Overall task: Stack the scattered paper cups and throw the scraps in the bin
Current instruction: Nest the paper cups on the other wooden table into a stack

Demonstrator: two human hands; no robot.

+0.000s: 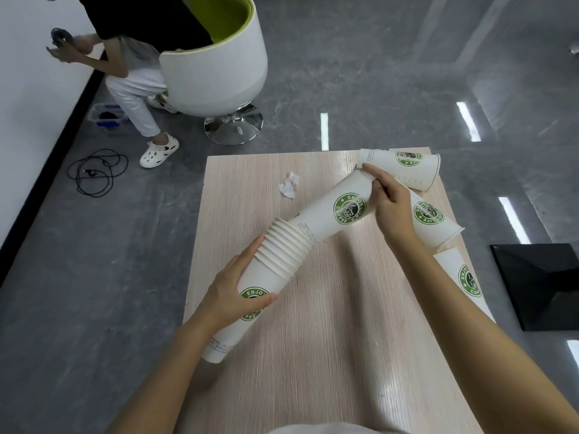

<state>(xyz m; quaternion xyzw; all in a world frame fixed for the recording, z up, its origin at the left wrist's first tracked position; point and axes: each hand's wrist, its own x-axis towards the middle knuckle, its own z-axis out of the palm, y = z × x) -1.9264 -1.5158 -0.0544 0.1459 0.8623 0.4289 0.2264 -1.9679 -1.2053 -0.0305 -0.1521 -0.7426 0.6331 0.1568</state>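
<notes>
light wood-grain surface (329, 355), head view. stack of white paper cups w/ green round logos (282, 255) held in both hands, running diagonally: base end near-left, ribbed rims toward far-right. left hand (233, 289) wraps the lower part of the stack, thumb across a logo, fingers behind. outermost white paper cup (338, 211) sticks well out of the stack's open end, not seated flush. right hand (390, 203) grips its far end, fingers curled at the rim. 3 more white paper cups w/ same logo lie on their sides on the rt part of the surface: far loose cup (404, 167) at the far-right corner, mid loose cup (435, 220) just behind the right hand, near loose cup (463, 277) at the rt edge, partly hidden by the forearm. crumpled white paper scrap (289, 184) on the surface, far-left of the stack, apart from it. black angular object (539, 283) on the grey floor (94, 277) rt of the surface, cannot tell if bin. far left: another person (131, 98) sits in a white egg-shaped chair w/ green lining (219, 67); black cable coil (97, 172) on the floor nearby.
</notes>
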